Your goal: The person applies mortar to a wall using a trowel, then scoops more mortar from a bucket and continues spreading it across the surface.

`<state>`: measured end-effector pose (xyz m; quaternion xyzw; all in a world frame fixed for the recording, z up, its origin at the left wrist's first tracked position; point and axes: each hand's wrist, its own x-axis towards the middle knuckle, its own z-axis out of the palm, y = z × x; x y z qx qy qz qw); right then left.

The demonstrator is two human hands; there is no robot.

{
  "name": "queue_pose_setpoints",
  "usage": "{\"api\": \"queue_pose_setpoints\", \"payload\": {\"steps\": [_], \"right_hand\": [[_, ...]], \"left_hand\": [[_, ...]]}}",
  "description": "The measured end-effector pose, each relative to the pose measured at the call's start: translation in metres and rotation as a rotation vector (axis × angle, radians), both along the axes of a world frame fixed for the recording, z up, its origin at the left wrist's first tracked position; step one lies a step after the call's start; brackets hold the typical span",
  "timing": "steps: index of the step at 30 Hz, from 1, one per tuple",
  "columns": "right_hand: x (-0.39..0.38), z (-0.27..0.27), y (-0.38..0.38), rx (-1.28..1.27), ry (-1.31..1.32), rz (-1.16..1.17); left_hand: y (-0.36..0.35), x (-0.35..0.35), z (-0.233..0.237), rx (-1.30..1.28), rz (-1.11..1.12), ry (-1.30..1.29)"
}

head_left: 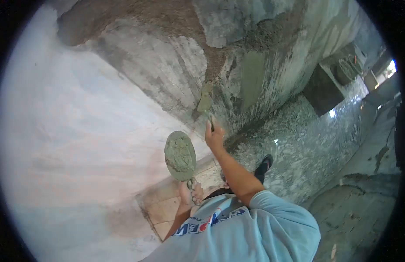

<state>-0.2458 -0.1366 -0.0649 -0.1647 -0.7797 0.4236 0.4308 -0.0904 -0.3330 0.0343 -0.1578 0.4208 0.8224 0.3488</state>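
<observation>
My left hand (pixel 190 192) is closed around the handle of a rounded, long-handled mortar pan (pixel 190 182), held low in front of my shirt. Grey-green wet mortar (pixel 180 153) covers the pan's face in a rough heap. Higher up, the fingers of my right hand (pixel 215 135) wrap the handle of a trowel (pixel 205 101). Its mortar-coated blade lies up against the rough grey wall (pixel 176 59). To the right of the blade is a smooth greenish strip of fresh mortar (pixel 252 76).
A smooth white wall (pixel 89 126) meets the rough one at the left. Mortar bits litter the wet floor (pixel 294 144); my shoe (pixel 266 162) stands on it. A dark box-like block (pixel 323 91) sits along the wall at right. Tan tiles (pixel 161 203) lie below my left arm.
</observation>
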Motion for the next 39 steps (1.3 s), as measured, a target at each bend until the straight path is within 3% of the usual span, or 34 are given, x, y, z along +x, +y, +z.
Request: {"api": "queue_pose_setpoints", "payload": {"steps": [2,5,8,9,12,15,18,21,24,30,34,37,39], "right_hand": [[0.021,0.003,-0.006,-0.272,-0.082,0.123],[0.037,-0.002,-0.002,-0.402,-0.097,0.147],[0.020,0.010,0.013,-0.699,0.041,0.226],[0.014,0.032,0.019,-0.613,0.032,0.222],[-0.007,0.056,0.020,-0.691,0.095,0.322],[-0.010,0.048,0.013,-0.674,0.086,0.423],[-0.007,0.000,0.000,-0.630,-0.009,0.459],[0.014,-0.003,0.001,-0.710,-0.040,0.578],[0.031,0.029,0.002,-0.785,0.036,0.545],[-0.009,0.090,0.018,-0.678,0.172,0.372],[-0.034,0.049,0.002,-0.561,0.115,0.315],[-0.011,0.019,-0.006,-0.509,0.067,0.373],[0.017,0.015,0.001,-0.704,-0.008,0.486]], "left_hand": [[0.000,0.000,-0.001,0.023,-0.015,0.001],[-0.004,-0.001,-0.007,0.129,-0.013,-0.047],[-0.004,0.001,-0.009,0.103,-0.009,-0.041],[-0.003,0.000,-0.003,0.133,-0.026,-0.063],[-0.005,0.002,-0.008,0.144,-0.024,-0.058],[-0.006,0.004,-0.003,0.092,-0.009,-0.070],[-0.009,0.004,-0.006,0.102,-0.030,-0.038],[-0.010,0.001,-0.012,0.141,-0.031,-0.055],[-0.006,-0.003,-0.008,0.143,-0.029,-0.080],[-0.003,-0.004,-0.004,0.130,-0.052,-0.061],[-0.007,-0.004,-0.016,0.194,-0.039,-0.052],[-0.007,-0.004,-0.017,0.199,-0.032,-0.070],[-0.004,-0.007,-0.015,0.178,-0.054,-0.076]]}}
